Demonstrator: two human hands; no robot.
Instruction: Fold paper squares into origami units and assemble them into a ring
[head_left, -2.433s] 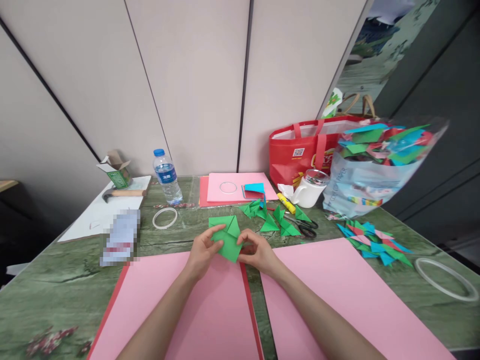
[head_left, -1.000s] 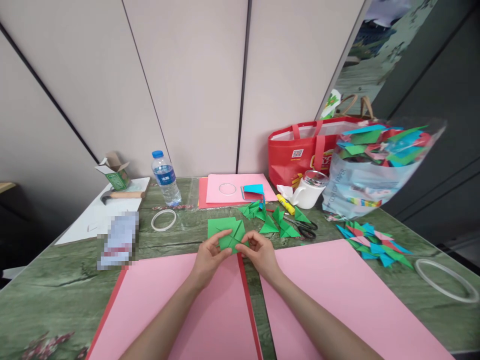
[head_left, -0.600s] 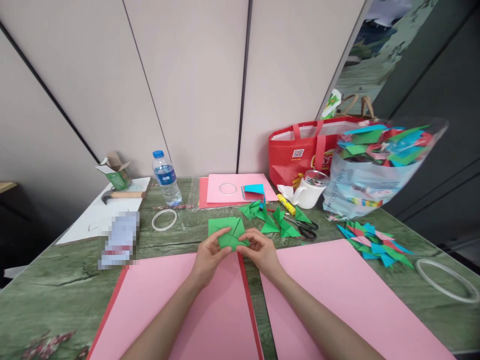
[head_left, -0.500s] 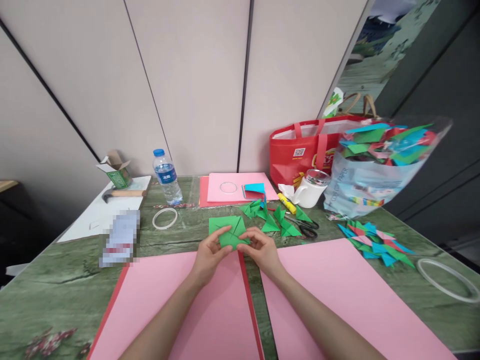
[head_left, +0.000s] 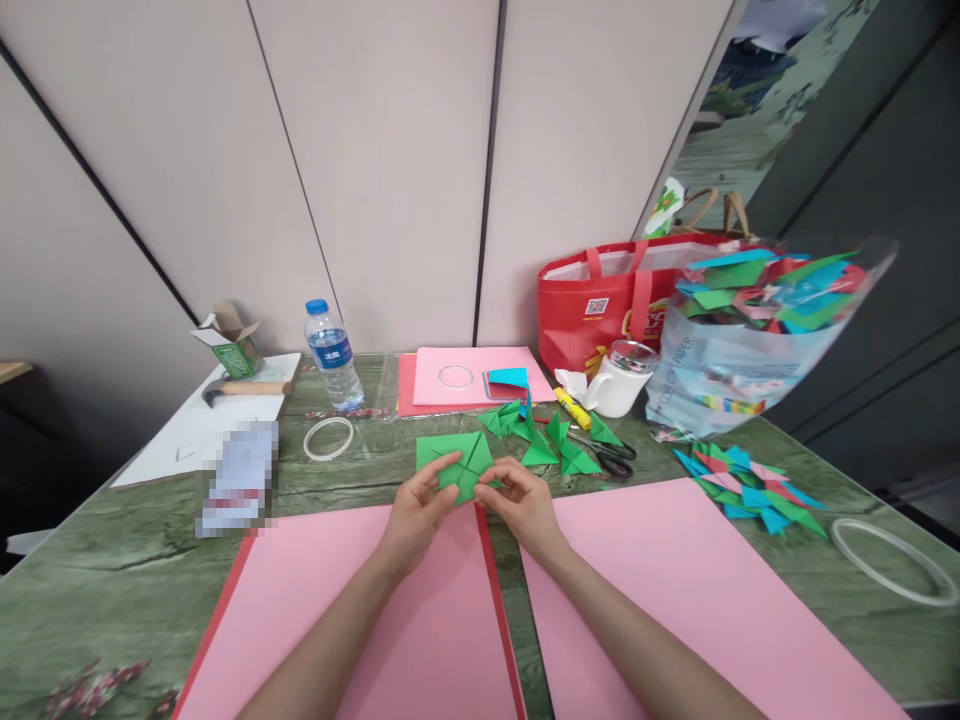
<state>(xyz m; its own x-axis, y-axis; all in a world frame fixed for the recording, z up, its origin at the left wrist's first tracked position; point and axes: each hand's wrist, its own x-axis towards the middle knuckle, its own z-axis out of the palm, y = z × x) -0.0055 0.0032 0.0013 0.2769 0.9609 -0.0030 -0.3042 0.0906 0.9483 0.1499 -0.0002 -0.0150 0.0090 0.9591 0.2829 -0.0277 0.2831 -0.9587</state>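
A small green sheet of paper (head_left: 466,462) with crossing creases is held up between my two hands, just above the far ends of two large pink sheets. My left hand (head_left: 421,508) grips its left and lower side, thumb on the near face. At the lower right corner, my right hand (head_left: 521,500) pinches the paper between thumb and fingers. Behind it lie several folded green paper pieces (head_left: 559,445) and black-handled scissors (head_left: 616,458). One pink sheet (head_left: 360,610) lies under my left forearm, the other pink sheet (head_left: 675,570) under my right.
A water bottle (head_left: 331,355), tape roll (head_left: 328,439) and hammer (head_left: 247,388) stand or lie at the left. Toward the right are a white mug (head_left: 619,385), red bag (head_left: 574,315), plastic bag of folded paper (head_left: 720,370), colourful paper pile (head_left: 754,485) and white ring (head_left: 892,560).
The right thumb and fingers have shifted slightly on the green paper's lower right corner. The left hand keeps nearly the same hold. The whole view has moved very little.
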